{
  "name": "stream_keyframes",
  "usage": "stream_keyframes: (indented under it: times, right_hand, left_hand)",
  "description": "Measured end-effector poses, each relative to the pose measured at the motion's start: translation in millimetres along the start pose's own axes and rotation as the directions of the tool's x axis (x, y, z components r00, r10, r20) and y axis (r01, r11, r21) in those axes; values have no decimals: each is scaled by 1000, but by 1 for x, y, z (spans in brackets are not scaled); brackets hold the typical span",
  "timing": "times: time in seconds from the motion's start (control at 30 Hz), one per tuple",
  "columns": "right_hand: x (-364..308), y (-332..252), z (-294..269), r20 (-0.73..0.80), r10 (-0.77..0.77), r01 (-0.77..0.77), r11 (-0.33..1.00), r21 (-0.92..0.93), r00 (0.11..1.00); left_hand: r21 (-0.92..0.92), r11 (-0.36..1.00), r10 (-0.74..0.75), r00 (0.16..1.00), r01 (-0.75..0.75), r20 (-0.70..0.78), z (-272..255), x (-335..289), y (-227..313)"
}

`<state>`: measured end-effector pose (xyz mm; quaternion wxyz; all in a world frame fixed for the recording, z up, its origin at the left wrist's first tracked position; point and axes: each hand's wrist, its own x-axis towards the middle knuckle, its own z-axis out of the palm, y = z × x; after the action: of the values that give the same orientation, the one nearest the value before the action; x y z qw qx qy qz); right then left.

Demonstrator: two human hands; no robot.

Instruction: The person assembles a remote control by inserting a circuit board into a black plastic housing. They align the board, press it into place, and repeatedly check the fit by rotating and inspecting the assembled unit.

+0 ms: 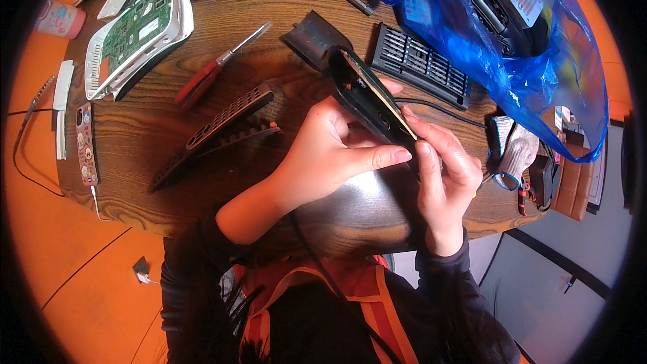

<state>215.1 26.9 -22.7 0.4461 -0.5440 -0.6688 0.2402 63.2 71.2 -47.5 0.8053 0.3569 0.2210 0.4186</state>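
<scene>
A person sits at a round wooden table (155, 141), seen from above, with both hands raised over its near edge. The 2 hands grip a black plastic device casing (360, 91), tilted on edge, with a thin circuit board showing along its open seam. The left hand (330, 152) wraps around the casing's lower side, thumb stretched out flat toward the other hand. The right hand (445, 168) has its fingers curled, pinching the casing's right end, and its fingertips touch the left thumb.

Just left of the hands lies a black vented cover (216, 131). Beyond it rests a red-handled screwdriver (212, 71), and farther left an opened white casing with a green circuit board (138, 30). A second black vented panel (421, 64) lies behind the hands, beside a blue plastic bag (512, 40) holding dark devices. A phone in a patterned case (85, 143) sits near the table's left edge.
</scene>
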Motion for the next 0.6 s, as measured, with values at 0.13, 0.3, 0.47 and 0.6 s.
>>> stream_keyframes:
  times: [0.13,0.3,0.47,0.6]
  right_hand:
    - [-1,0,0,2,18,-18,1000,17,1000]
    - [-2,0,1,1,61,-61,995,81,998]
    - [-2,-1,1,4,85,-85,990,109,996]
    - [-1,0,1,18,54,-55,994,97,998]
  left_hand:
    - [-32,999,-7,1000,7,-28,0,0,-2]
    - [-10,1000,3,998,-4,-61,3,-4,-4]
    - [14,1000,24,998,-23,-62,2,-4,-4]
    - [-19,1000,20,998,-22,-67,3,-4,-4]
